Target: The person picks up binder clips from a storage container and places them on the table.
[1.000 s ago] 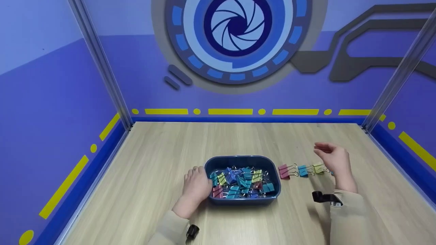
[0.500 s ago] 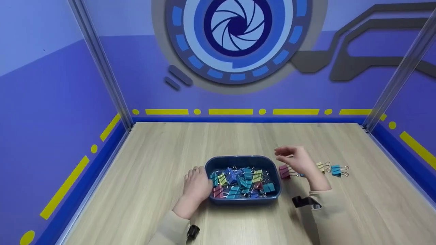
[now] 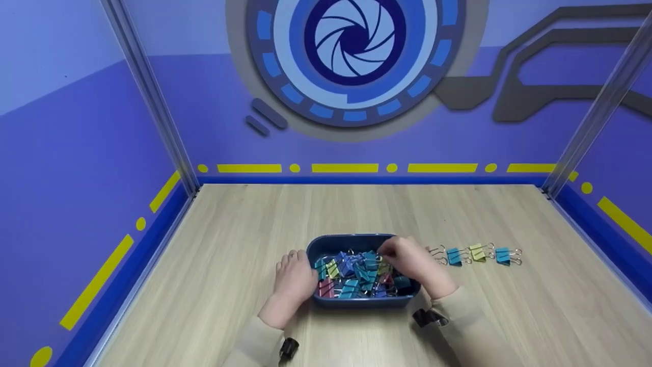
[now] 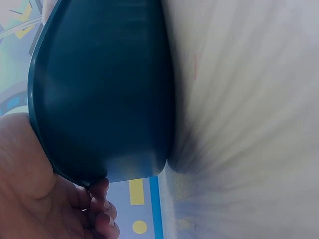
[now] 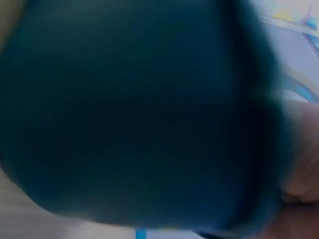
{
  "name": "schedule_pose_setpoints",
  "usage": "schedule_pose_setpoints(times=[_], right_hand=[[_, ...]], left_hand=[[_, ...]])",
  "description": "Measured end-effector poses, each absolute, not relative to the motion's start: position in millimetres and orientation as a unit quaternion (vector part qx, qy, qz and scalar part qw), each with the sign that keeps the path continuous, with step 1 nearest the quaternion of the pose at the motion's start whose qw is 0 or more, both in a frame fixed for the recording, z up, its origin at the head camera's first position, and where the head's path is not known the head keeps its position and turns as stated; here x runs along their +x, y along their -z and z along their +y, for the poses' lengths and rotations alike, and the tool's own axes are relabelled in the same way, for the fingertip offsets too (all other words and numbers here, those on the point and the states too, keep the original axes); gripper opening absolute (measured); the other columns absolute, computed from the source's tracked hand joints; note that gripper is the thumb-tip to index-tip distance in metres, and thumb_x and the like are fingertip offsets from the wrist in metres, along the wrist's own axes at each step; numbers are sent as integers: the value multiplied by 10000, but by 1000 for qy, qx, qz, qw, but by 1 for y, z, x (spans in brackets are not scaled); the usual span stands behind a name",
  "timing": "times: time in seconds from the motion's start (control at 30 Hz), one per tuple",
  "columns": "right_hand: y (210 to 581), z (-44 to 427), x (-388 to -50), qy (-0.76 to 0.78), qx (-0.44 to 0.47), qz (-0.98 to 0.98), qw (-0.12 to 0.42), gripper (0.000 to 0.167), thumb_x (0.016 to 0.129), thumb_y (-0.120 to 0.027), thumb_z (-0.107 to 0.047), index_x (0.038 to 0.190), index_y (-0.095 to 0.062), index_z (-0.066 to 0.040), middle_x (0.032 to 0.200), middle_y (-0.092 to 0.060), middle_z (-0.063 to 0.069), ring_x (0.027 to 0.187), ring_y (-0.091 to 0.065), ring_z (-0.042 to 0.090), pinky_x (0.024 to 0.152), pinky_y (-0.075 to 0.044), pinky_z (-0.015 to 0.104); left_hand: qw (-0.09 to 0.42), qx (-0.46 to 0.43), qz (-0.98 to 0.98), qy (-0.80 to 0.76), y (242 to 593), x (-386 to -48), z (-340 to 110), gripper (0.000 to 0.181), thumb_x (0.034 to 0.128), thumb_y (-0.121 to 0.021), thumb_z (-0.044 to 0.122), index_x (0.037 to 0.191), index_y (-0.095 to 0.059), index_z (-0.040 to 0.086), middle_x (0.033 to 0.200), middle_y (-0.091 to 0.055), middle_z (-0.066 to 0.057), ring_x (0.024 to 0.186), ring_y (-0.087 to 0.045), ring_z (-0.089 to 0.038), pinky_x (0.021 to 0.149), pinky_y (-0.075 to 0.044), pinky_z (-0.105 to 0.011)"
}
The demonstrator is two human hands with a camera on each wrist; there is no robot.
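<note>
A dark blue box point(image 3: 359, 303) holds many binder clips point(image 3: 349, 288) in teal, blue, yellow and red. My left hand point(image 3: 293, 280) grips its left side. In the left wrist view that hand point(image 4: 55, 186) has bent fingertips at the rim of the box point(image 4: 104, 89). Over the right rim comes my right hand point(image 3: 413, 262), its bent fingers down among the clips near a yellow clip point(image 3: 384, 267); whether they pinch one is hidden. The right wrist view is blurred, with the box wall point(image 5: 129, 124) filling most of it and part of the hand point(image 5: 303, 164) beyond.
Right of the box, a teal clip point(image 3: 454, 257), a yellow clip point(image 3: 477, 253) and another teal clip point(image 3: 503, 256) lie in a row on the wooden table point(image 3: 244, 229). Clip handles show beside the right hand. Patterned walls point(image 3: 356, 153) stand behind and at both sides.
My right hand has moved left from above the row of clips and down into the box, uncovering the row's right end. The left hand and the box have stayed in place.
</note>
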State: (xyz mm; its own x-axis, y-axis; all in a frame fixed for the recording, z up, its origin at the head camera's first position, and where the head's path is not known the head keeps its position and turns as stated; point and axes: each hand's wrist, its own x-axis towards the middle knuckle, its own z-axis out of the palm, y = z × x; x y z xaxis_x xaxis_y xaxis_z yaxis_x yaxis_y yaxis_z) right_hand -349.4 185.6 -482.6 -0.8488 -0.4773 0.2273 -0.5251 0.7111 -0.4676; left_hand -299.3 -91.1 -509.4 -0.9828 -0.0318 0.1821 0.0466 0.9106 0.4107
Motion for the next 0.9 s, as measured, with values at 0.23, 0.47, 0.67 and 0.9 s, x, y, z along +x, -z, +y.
schedule_pose_setpoints(times=[0.23, 0.47, 0.67, 0.9], right_hand=[[496, 178, -352, -224, 287, -928, 74, 118, 846, -717, 62, 888, -763, -38, 877, -749, 101, 832, -713, 212, 741, -585, 382], [493, 175, -353, -331, 225, -914, 60, 132, 880, -702, 28, 865, -767, -85, 898, -757, 57, 791, -675, 135, 719, -572, 326], [490, 171, -351, -391, 167, -905, 18, 89, 869, -716, 30, 879, -782, -29, 895, -765, 96, 761, -646, 116, 697, -536, 290], [494, 171, -351, -367, 206, -907, -7, 67, 867, -719, 29, 882, -769, -12, 872, -762, 96, 737, -638, 98, 704, -535, 286]], left_hand=[[88, -3, -972, 216, 510, -300, -91, 325, 889, -647, 170, 1124, -597, -49, 1083, -609, -190, 1039, -560, -358, 891, -419, -507], [94, -4, -972, 216, 509, -299, -92, 319, 887, -650, 172, 1114, -595, -46, 1084, -608, -196, 1039, -560, -364, 894, -418, -510], [93, -3, -972, 217, 509, -299, -92, 331, 893, -650, 174, 1127, -594, -52, 1091, -605, -198, 1043, -561, -364, 896, -418, -511], [101, -5, -971, 215, 508, -298, -92, 322, 886, -646, 166, 1114, -595, -56, 1091, -612, -207, 1040, -566, -379, 881, -420, -504]])
